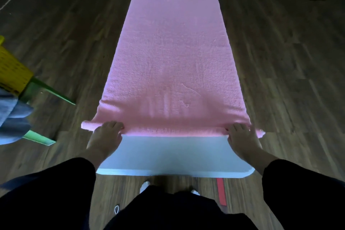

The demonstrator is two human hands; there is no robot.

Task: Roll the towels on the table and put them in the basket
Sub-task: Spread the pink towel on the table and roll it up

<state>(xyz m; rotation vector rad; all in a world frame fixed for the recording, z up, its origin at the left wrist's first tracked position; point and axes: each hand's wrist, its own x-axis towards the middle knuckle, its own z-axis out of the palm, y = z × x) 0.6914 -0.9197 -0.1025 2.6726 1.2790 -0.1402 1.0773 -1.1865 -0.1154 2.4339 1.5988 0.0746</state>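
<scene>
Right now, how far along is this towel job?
Barely begun: left grip and right grip hold the near edge of the pink towel, just curled; most lies flat on the white table. Rolling and the yellow basket remain. Grey cloth beside it: unclear.

far end of table (pixel 173 153) hidden under pink towel (pixel 173 65); only the 6 o'clock strip is bare. Fingertips of left hand (pixel 106 136) and right hand (pixel 242 138) buried in the towel's near fold. At 9 o'clock, yellow basket (pixel 13 73) and grey-blue cloth (pixel 11 117) clipped by the frame edge.
</scene>
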